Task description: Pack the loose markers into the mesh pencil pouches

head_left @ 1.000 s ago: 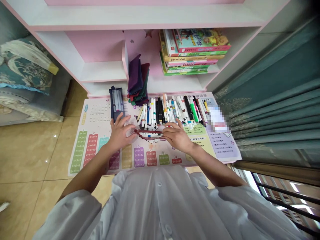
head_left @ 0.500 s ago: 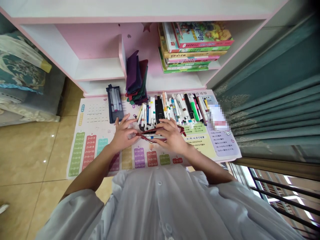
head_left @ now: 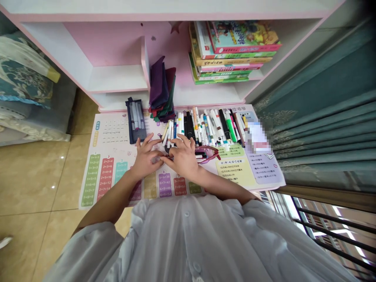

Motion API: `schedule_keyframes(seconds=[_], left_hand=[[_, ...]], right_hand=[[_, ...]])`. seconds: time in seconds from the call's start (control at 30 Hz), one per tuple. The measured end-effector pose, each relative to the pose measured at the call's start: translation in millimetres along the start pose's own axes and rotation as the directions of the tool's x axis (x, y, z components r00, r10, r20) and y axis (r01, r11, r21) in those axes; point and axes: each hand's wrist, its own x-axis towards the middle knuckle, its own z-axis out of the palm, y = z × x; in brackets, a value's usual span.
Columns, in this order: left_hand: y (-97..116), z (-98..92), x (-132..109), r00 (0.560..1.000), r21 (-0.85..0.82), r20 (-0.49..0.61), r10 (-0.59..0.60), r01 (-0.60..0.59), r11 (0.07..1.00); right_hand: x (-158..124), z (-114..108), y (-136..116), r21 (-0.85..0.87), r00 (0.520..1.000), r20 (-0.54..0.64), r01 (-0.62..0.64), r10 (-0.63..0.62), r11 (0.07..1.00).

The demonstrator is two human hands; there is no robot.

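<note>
The person's left hand (head_left: 146, 161) and right hand (head_left: 183, 158) rest almost touching on a printed multiplication-table mat (head_left: 116, 119). The left fingers (head_left: 149, 141) splay loosely and the right fingers (head_left: 184, 141) curve downward. Neither hand clearly grips anything, though one slim red-pink plastic frame (head_left: 208, 154), probably a pair of spectacles, runs out from under the right palm, so whether it is held cannot be told. It lies across the near ends of a few markers. Dozens of felt-tip markers (head_left: 211, 125), too many to count exactly, lie side by side in one crowded row along the mat's far edge. To the left, one open navy pen case (head_left: 136, 121) holds about five grey markers, beside one stack of folded purple, red and green cloth pouches (head_left: 160, 88). One pile of about six picture books (head_left: 232, 53) sits on the pink-and-white shelf (head_left: 117, 78) above.
</note>
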Motion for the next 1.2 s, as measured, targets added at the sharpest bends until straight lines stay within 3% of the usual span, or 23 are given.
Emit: schedule_keyframes(seconds=[0.27, 0.67, 0.83, 1.2], left_hand=[[0.3, 1.0, -0.1, 1.0, -0.01, -0.014, 0.015, -0.015, 1.0], [2.8, -4.1, 1.0, 0.999, -0.014, 0.033, 0.005, -0.005, 1.0], [0.8, -4.6, 1.4, 0.999, -0.009, 0.013, 0.04, -0.04, 0.999], [-4.6, -9.4, 5.6, 0.994, 0.0, 0.083, 0.076, -0.077, 0.997]], right_hand=[[4.3, -8.2, -9.1, 0.03, 0.992, 0.105, -0.072, 0.068, 0.997], [-2.6, 0.3, 12.4, 0.234, 0.997, 0.076, -0.032, 0.015, 0.972], [-3.4, -1.2, 17.1, 0.248, 0.996, 0.085, -0.016, -0.006, 0.969], [1.2, -7.1, 18.1, 0.232, 0.983, 0.182, -0.028, -0.016, 0.972]])
